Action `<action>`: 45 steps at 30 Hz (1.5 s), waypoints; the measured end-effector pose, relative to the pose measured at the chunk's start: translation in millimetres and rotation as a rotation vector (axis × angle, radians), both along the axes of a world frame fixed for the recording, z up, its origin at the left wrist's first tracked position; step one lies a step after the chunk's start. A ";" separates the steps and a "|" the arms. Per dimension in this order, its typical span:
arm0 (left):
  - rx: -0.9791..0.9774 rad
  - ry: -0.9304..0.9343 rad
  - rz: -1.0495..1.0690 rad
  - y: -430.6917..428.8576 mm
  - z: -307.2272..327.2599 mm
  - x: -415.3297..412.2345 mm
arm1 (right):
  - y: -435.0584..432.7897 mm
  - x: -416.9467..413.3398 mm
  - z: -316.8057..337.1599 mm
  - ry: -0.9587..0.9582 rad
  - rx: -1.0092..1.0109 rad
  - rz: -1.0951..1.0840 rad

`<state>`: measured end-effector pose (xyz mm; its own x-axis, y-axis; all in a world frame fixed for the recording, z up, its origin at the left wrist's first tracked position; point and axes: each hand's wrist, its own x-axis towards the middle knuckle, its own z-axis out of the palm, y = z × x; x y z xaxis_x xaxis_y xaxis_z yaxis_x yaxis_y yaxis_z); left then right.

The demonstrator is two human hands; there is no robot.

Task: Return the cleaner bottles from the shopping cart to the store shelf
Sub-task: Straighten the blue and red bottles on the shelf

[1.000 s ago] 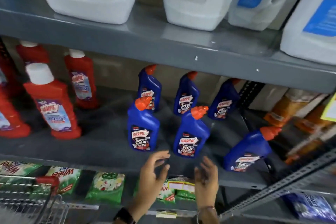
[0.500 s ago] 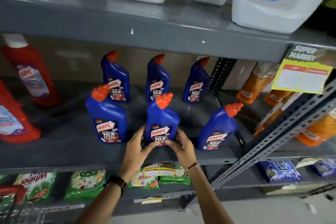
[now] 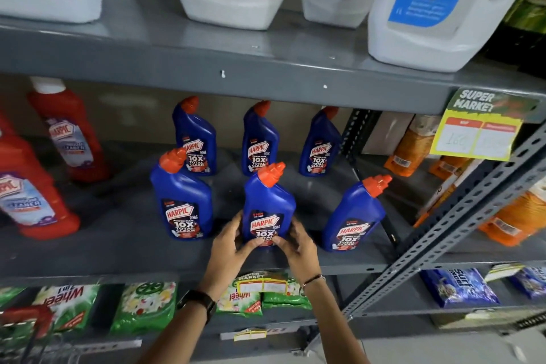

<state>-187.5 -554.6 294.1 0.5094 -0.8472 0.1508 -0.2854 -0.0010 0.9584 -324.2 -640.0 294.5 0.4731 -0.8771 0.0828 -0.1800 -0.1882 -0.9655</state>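
Note:
Several blue cleaner bottles with orange caps stand on the grey middle shelf [image 3: 118, 248]. Both hands hold the front middle bottle [image 3: 268, 201] at its base: my left hand [image 3: 230, 248] grips its left side and my right hand [image 3: 297, 248] its right side, thumbs on the label. It stands upright on the shelf. Another blue bottle [image 3: 183, 198] is to its left, and a leaning one [image 3: 354, 213] to its right. Three more stand in the back row [image 3: 260, 142]. The shopping cart's red handle [image 3: 28, 318] shows at the lower left corner.
Red cleaner bottles [image 3: 26, 195] stand at the left of the same shelf. Large white jugs [image 3: 437, 9] fill the shelf above. Green detergent packs [image 3: 144, 307] lie on the shelf below. A slanted metal upright [image 3: 461, 216] and orange bottles [image 3: 413, 145] are on the right.
A second ago both hands were open below the shelf edge; they moved up and closed around the base of the front middle bottle. The view has shifted right.

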 end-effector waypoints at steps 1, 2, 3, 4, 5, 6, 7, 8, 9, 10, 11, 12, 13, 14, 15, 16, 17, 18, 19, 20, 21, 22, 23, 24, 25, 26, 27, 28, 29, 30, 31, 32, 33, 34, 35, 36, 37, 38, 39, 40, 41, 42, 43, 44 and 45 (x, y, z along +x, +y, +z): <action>0.004 0.004 0.002 0.6 0.0 -0.3 | 0.2 0.2 0.5 -0.003 0.005 0.002; 0.008 0.007 0.003 0.9 0.2 -0.6 | 0.7 -0.2 1.6 -0.001 0.005 0.003; 0.011 0.006 0.002 0.6 -0.3 -0.6 | 0.9 -0.8 2.6 0.003 0.001 0.006; 0.011 0.004 -0.001 0.0 -0.8 -1.1 | 0.8 -1.5 2.7 0.005 -0.003 0.009; 0.012 0.002 -0.003 -0.8 -1.5 -1.1 | 0.5 -2.0 1.9 0.005 -0.007 0.009; 0.013 -0.004 -0.006 -1.5 -1.5 -1.6 | 0.5 -2.3 1.2 -0.001 -0.011 0.009; 0.014 -0.012 -0.010 -2.4 -2.6 -1.4 | 0.4 -2.4 0.3 -0.008 -0.011 0.004; 0.012 -0.018 -0.014 -3.0 -3.2 -1.6 | 0.1 -2.3 -0.8 -0.014 -0.009 0.000; 0.009 -0.023 -0.014 -3.4 -4.8 -1.4 | 0.4 -2.2 -1.2 -0.014 -0.009 -0.005; 0.006 -0.027 -0.011 -3.7 -6.3 -1.2 | 0.9 -2.3 -1.8 -0.010 -0.017 -0.010; -0.001 -0.028 -0.006 -3.9 -6.8 -1.2 | 1.5 -2.3 -2.2 -0.005 -0.026 -0.019; -0.004 -0.024 -0.004 -4.0 -6.0 -1.5 | 1.8 -2.5 -2.5 -0.008 -0.029 -0.028; -0.006 -0.018 -0.004 -3.9 -4.4 -1.8 | 2.7 -2.4 -2.4 -0.009 -0.019 -0.040; -0.006 -0.009 -0.011 -2.8 -1.3 -2.8 | 4.8 -1.8 -1.0 -0.014 -0.006 -0.047; -0.013 0.017 -0.023 -1.0 1.8 -4.1 | 7.8 -1.6 0.1 -0.024 0.003 -0.061; -0.036 0.069 -0.036 2.9 4.4 -6.1 | 12.7 -2.1 0.9 -0.047 0.007 -0.093; -0.068 0.143 -0.033 8.5 5.6 -8.3 | 19.9 -3.1 2.5 -0.081 -0.002 -0.169; -0.116 0.218 -0.004 17.6 6.7 -10.7 | 30.2 -4.1 4.7 -0.120 -0.028 -0.283; -0.188 0.272 0.054 29.6 6.9 -12.3 | 43.6 -4.0 7.7 -0.145 -0.077 -0.417; -0.272 0.293 0.136 44.3 7.0 -11.3 | 58.3 -1.5 10.9 -0.163 -0.137 -0.518; -0.351 0.284 0.223 58.7 7.7 -9.1 | 71.4 2.2 11.5 -0.163 -0.189 -0.559; -0.407 0.260 0.312 71.1 8.5 -3.1 | 83.8 8.5 11.7 -0.153 -0.221 -0.523; -0.443 0.236 0.395 81.4 7.6 9.0 | 94.4 20.8 9.2 -0.136 -0.194 -0.414; -0.447 0.217 0.461 89.0 6.1 23.7 | 104.2 36.8 10.1 -0.120 -0.116 -0.248; -0.427 0.196 0.502 92.9 4.6 40.3 | 109.5 54.0 10.6 -0.079 -0.029 -0.075; -0.381 0.171 0.518 94.3 3.6 57.4 | 111.5 70.9 13.4 -0.045 0.033 0.048; -0.327 0.155 0.500 92.5 4.1 73.0 | 109.7 86.6 14.2 -0.020 0.053 0.089; -0.271 0.151 0.445 89.8 6.7 87.1 | 104.5 101.6 14.4 -0.011 0.038 0.079; -0.221 0.149 0.356 85.3 9.7 97.9 | 97.3 114.7 13.5 0.004 0.011 0.040; -0.175 0.144 0.253 79.9 13.2 105.6 | 89.6 124.9 11.8 0.033 -0.011 0.011; -0.134 0.132 0.162 74.2 15.0 110.8 | 82.4 132.9 8.9 0.072 -0.014 -0.005; -0.093 0.117 0.107 69.8 15.5 114.7 | 75.9 137.5 5.5 0.111 -0.008 -0.010; -0.064 0.102 0.091 66.8 15.5 117.8 | 72.4 139.4 6.4 0.145 -0.004 -0.016; -0.042 0.088 0.093 65.6 16.2 120.3 | 70.2 139.6 8.1 0.158 -0.003 -0.021; -0.027 0.083 0.096 65.6 16.0 123.1 | 69.3 138.3 8.6 0.165 -0.001 -0.027; -0.012 0.080 0.092 66.6 16.2 125.8 | 69.0 136.9 8.4 0.168 -0.004 -0.025; 0.001 0.077 0.080 68.3 16.3 127.4 | 70.1 135.0 8.8 0.179 -0.004 -0.022; 0.010 0.077 0.068 70.2 15.6 128.4 | 71.1 132.9 7.5 0.189 -0.011 -0.022; 0.009 0.082 0.056 71.0 15.4 127.8 | 72.6 130.9 7.4 0.197 -0.023 -0.028; 0.007 0.087 0.039 74.2 16.2 128.3 | 76.3 130.5 6.5 0.203 -0.035 -0.041; 0.004 0.088 0.031 76.7 16.6 128.0 | 80.3 130.4 6.6 0.208 -0.041 -0.053; 0.003 0.084 0.032 77.3 16.3 126.6 | 81.2 129.5 5.0 0.207 -0.049 -0.059; 0.005 0.083 0.030 78.9 15.9 126.2 | 83.7 129.4 4.9 0.211 -0.053 -0.065; 0.005 0.083 0.027 80.8 15.8 126.1 | 85.0 129.6 3.4 0.213 -0.061 -0.069; 0.007 0.084 0.027 82.2 15.7 125.8 | 85.5 129.9 2.8 0.214 -0.063 -0.070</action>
